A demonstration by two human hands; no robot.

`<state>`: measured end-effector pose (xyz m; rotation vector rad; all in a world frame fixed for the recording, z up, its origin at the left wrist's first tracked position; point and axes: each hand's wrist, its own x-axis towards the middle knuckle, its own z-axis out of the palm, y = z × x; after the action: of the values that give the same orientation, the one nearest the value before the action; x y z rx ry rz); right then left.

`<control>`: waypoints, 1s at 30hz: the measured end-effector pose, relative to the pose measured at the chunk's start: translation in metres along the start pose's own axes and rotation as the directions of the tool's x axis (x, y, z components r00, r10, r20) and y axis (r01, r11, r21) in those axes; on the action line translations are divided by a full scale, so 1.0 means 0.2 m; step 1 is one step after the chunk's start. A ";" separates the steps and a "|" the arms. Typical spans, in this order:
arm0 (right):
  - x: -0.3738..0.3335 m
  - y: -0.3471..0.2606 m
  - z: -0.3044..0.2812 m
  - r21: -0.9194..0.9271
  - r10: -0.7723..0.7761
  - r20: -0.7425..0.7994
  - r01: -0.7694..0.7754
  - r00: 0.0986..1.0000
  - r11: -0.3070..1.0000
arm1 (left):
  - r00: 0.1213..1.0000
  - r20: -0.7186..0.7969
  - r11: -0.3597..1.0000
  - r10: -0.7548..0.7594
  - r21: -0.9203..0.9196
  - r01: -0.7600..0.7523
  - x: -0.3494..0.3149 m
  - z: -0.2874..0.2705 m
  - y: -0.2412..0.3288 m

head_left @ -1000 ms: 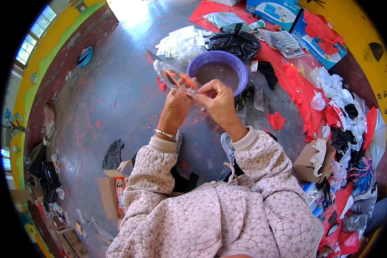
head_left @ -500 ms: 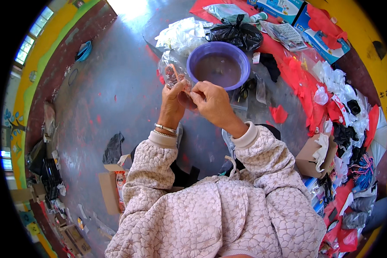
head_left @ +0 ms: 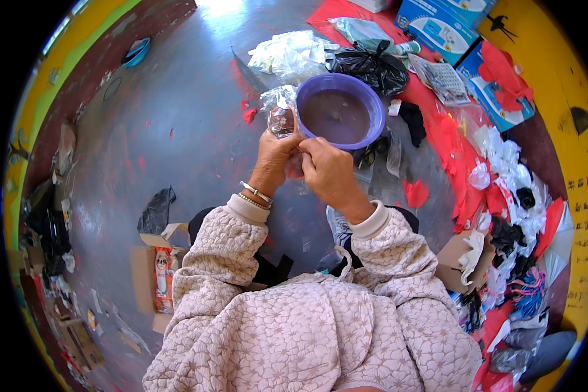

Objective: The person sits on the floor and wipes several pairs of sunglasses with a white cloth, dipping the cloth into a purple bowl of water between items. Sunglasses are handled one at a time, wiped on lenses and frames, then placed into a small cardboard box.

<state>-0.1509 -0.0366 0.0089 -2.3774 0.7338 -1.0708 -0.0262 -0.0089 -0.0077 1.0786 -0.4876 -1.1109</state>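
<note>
My left hand [head_left: 274,157] is closed round a crinkled clear plastic wrapping [head_left: 279,104] that sticks up beyond my fingers. Something reddish-brown shows through it; its kind I cannot make out. A reddish, see-through part [head_left: 294,166] hangs below, between my two hands. Against my left thumb, the fingers of my right hand [head_left: 332,175] are pinched together, and what lies between them is hidden. Just beyond my hands stands a purple basin [head_left: 374,108] holding murky brownish water.
A black tied plastic bag [head_left: 372,68] and a white plastic bag [head_left: 291,55] lie behind the basin. Blue boxes [head_left: 438,29] and red cloth [head_left: 460,157] line the right side. Open cardboard boxes stand at left [head_left: 144,277] and right [head_left: 452,261].
The wrapping now stands more upright, and the orange strip that showed in it is out of sight. My hands remain together beside the basin. The whole view has shifted slightly.
</note>
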 end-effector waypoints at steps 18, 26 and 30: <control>-0.04 -0.04 0.05 -0.371 -0.250 0.104 0.271 0.963 0.888 | 0.970 0.208 0.980 -0.123 -0.131 0.152 0.00 -0.05 0.04; 0.13 0.16 -0.21 0.470 0.584 0.098 -0.555 0.806 0.686 | 0.950 0.313 0.973 -0.018 0.225 -0.056 -0.03 -0.01 0.05; 0.16 0.13 -0.22 0.618 0.517 0.404 -0.641 0.755 0.454 | 0.898 0.436 0.939 -0.055 0.327 -0.101 -0.05 0.00 0.01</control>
<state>-0.1739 -0.0832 0.0386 -1.3121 0.7813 -0.6564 -0.0304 0.0001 -0.0037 1.1138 -1.0867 -1.2837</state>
